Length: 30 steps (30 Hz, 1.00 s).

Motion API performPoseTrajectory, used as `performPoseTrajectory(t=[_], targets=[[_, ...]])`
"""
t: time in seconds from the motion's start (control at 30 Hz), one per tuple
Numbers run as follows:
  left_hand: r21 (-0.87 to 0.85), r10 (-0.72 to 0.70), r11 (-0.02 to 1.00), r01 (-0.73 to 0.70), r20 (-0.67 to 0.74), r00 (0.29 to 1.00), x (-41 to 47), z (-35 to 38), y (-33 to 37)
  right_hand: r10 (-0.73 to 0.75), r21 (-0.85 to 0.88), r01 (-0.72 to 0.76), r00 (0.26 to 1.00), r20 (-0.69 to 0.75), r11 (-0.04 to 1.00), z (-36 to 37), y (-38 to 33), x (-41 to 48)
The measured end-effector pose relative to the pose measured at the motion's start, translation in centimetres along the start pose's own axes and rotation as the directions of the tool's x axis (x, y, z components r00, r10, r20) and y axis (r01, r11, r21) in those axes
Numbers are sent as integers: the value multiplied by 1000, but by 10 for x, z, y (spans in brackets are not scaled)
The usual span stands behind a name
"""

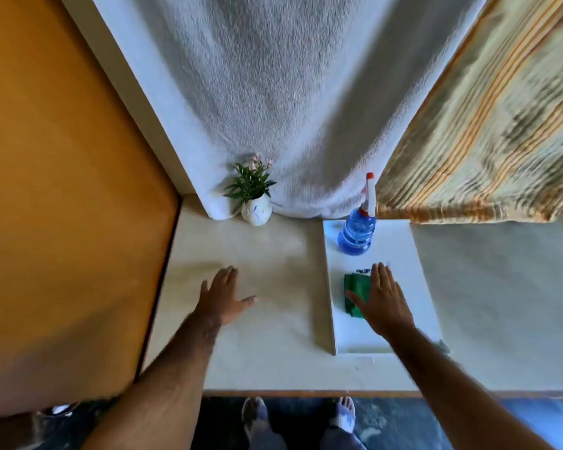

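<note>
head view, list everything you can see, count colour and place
counter: 1, beige, centre
board: 1, white, right on the counter
cloth: 1, green, on the board
spray bottle: 1, blue, red-tipped trigger, board's far end
potted plant: 1, green in white pot, counter's back
sheer curtain: 1, white, behind the plant
striped curtain: 1, tan, far right
panel: 1, orange, left
left hand: 1, fingers straight, over bare counter
right hand: 1, fingers straight, on the cloth
</note>
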<state>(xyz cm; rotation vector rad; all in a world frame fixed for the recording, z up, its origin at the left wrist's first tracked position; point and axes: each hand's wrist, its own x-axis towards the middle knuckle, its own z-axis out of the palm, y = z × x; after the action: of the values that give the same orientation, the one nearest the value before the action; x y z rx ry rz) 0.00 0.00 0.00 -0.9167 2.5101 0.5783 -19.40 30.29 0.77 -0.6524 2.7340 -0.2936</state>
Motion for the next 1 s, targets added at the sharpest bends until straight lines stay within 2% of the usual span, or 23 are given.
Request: performPoseTrajectory(t=[0.1, 0.3, 0.43, 0.53, 0.6, 0.67, 0.77, 0.87, 1.0], targets=[[15, -49, 999, 49, -16, 999, 2, 23, -5, -18, -59, 20, 999, 31, 998, 25, 4, -9], [69, -27, 997, 33, -91, 996, 2, 57, -12, -83, -174, 73, 995, -52, 982, 50, 12, -17], [86, -7, 996, 19, -128, 992, 2, 67, -17, -47, -127, 42, 998, -37, 991, 49, 7, -17], [112, -7, 993, 22, -128, 992, 4, 69, -19, 34, 104, -25, 996, -82, 994, 27, -7, 6], [133, 9, 991, 10, -139, 990, 5, 70, -20, 124, 361, -70, 984, -127, 930, 1, -17, 32], [133, 15, 991, 4, -145, 989, 6, 71, -21, 137, 551, -2, 970, -203, 834, -27, -25, 61], [136, 12, 991, 9, -151, 988, 8, 73, -24, 71, 612, 151, 943, -324, 777, -58, -37, 104], [127, 19, 992, 0, -147, 989, 9, 77, -25, 0, 604, 232, 933, -359, 762, -71, -45, 136], [121, 28, 993, -6, -180, 983, 9, 80, -26, 49, 769, 187, 961, -273, 612, -67, -46, 146]])
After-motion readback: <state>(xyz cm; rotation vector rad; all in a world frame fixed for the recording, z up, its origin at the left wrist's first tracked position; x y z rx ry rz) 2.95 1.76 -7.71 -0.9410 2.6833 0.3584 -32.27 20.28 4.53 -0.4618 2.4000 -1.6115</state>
